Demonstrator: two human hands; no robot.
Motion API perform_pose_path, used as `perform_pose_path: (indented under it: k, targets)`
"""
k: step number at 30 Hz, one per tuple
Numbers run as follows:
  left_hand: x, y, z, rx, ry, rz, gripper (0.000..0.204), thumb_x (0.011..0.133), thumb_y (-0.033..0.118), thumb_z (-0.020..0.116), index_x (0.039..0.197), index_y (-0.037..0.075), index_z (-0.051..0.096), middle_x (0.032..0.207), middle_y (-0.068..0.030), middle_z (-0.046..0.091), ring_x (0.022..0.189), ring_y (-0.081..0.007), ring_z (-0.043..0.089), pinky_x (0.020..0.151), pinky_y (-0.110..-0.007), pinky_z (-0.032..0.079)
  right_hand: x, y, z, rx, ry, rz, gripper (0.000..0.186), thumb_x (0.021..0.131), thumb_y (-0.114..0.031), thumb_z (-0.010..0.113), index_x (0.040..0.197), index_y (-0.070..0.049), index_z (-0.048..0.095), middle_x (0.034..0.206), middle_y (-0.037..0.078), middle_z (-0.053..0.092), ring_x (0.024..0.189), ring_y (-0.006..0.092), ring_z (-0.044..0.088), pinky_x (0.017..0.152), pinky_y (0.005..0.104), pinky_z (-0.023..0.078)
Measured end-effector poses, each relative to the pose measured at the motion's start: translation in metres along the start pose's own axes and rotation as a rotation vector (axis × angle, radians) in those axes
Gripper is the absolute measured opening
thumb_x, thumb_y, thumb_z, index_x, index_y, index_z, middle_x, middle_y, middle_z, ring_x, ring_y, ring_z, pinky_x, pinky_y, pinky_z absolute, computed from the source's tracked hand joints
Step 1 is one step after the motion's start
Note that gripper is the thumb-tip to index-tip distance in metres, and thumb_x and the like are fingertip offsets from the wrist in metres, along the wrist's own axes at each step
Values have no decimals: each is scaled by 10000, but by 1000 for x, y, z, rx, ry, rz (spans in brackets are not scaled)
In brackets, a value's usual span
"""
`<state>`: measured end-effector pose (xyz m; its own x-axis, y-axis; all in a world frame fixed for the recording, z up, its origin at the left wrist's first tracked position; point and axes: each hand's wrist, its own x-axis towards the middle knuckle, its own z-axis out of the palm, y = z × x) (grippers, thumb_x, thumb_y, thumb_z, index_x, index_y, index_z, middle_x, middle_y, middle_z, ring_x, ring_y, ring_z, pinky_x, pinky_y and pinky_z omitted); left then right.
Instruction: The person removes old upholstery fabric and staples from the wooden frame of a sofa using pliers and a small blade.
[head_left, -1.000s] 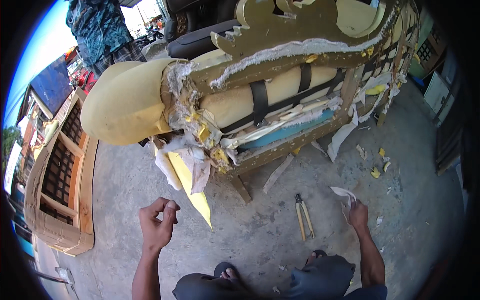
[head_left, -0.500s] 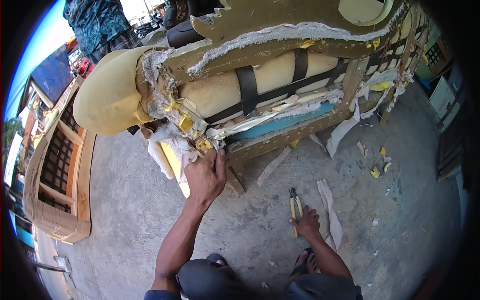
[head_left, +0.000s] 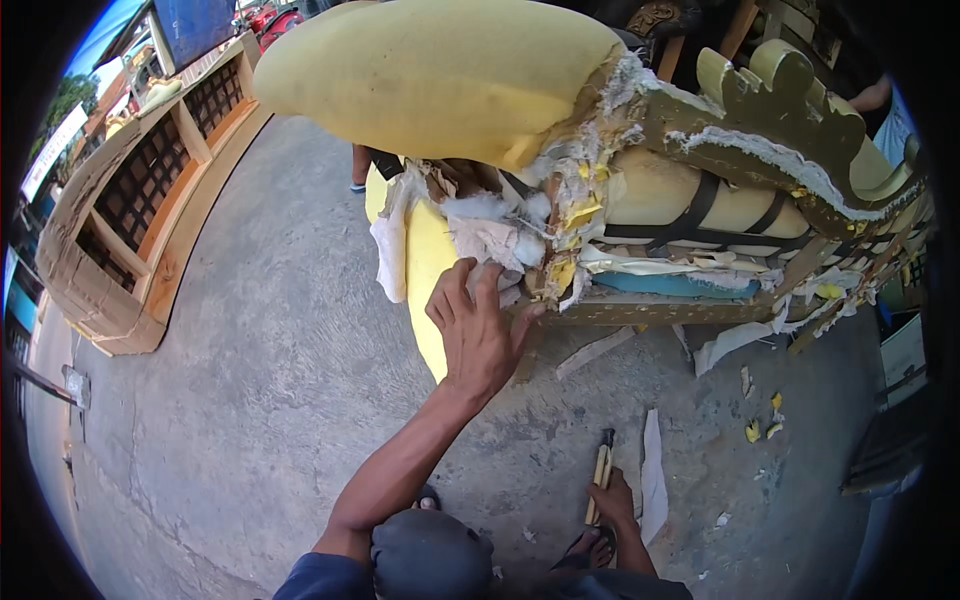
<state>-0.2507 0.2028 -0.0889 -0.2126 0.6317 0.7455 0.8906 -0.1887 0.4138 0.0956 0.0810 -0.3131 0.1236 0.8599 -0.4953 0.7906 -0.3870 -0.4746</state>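
Observation:
A stripped sofa frame (head_left: 650, 312) with torn padding fills the upper right. My left hand (head_left: 475, 330) is at its lower front corner, fingers spread and tips against ragged whitish lining cloth (head_left: 490, 243). Yellow foam (head_left: 425, 270) hangs just left of that hand. White fluff and yellow foam scraps cling to the corner post. Low over the floor, my right hand (head_left: 615, 497) is closed around the cream handles of a pair of pliers (head_left: 603, 465), its dark head pointing away from me. Part of that grip is hidden.
A wooden seat frame with dark webbing (head_left: 150, 210) stands at the left. A large yellow foam armrest (head_left: 430, 80) bulges above my left hand. Cloth strips (head_left: 653, 480) and foam bits (head_left: 753, 431) lie on the concrete floor. Another person's foot (head_left: 358, 172) shows behind the sofa.
My view has swung left, so the sofa sits further right. My left hand has gone from a pinch at the corner to spread fingers. My right hand has closed around the pliers, whose handles are closer together.

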Motion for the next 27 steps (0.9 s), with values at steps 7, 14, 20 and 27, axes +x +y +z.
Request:
perform_pose_path:
  k: [7, 14, 20, 27]
  targets:
    - [-15, -32, -21, -143, -194, 212, 102, 857, 96, 642, 880, 84, 543, 702, -86, 612, 555, -302, 591, 565, -391, 480, -48, 8, 4, 8, -27, 23, 778, 757, -280, 729, 1408, -22, 390, 1168, 265, 675, 1078, 412, 675, 944, 455, 525]
    - [-31, -41, -13, -175, -334, 63, 97, 887, 121, 639, 904, 88, 549, 735, -115, 639, 558, -341, 597, 573, -412, 485, -36, 27, 14, -135, -192, 124, 887, 731, -417, 734, 1410, -72, 282, 1110, 319, 663, 1035, 482, 664, 914, 509, 524]
    - [-21, -38, -19, -281, -343, -76, 102, 933, 154, 615, 942, 69, 559, 737, -170, 634, 620, -406, 617, 582, -466, 487, -43, -2, 3, -230, -201, 169, 786, 753, -379, 697, 1334, -81, 259, 1116, 330, 650, 1046, 491, 657, 916, 529, 509]
    - [-24, -22, -10, -437, -358, -264, 127, 973, 172, 604, 956, 51, 570, 673, -208, 592, 660, -430, 624, 588, -487, 469, -48, -1, 17, -266, -64, 37, 753, 746, -313, 676, 1354, 7, 368, 1184, 333, 622, 1119, 492, 621, 997, 522, 470]
